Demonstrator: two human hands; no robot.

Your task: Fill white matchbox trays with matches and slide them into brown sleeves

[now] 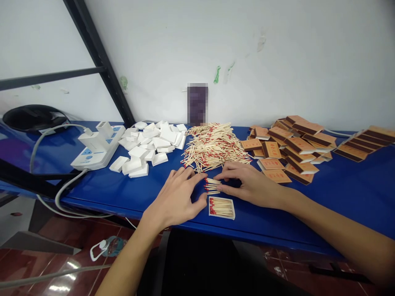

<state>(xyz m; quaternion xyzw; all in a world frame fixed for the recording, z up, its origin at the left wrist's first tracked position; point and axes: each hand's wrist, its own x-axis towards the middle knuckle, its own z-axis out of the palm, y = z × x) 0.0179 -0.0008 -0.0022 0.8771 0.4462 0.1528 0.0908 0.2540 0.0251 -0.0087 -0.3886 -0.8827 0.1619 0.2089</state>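
Observation:
A small row of red-tipped matches (pixel 211 186) lies on the blue table between my two hands. My left hand (pixel 177 195) rests at the red heads, its thumb spread away from the index finger. At the plain ends, my right hand (pixel 251 185) has its thumb and index fingertips apart, touching or very close to the sticks. Just nearer to me sits a white matchbox tray (pixel 233 209) filled with matches, heads to the left. Behind my hands rises a large loose pile of matches (pixel 216 146).
White empty matchbox trays (pixel 151 144) are heaped at the left, beside a power strip (pixel 101 150) with plugs and cables. Orange-brown matchbox sleeves (pixel 296 144) are piled at the right. A dark metal frame (pixel 101 61) stands at the left; a blurred dark object (pixel 197 103) leans against the wall.

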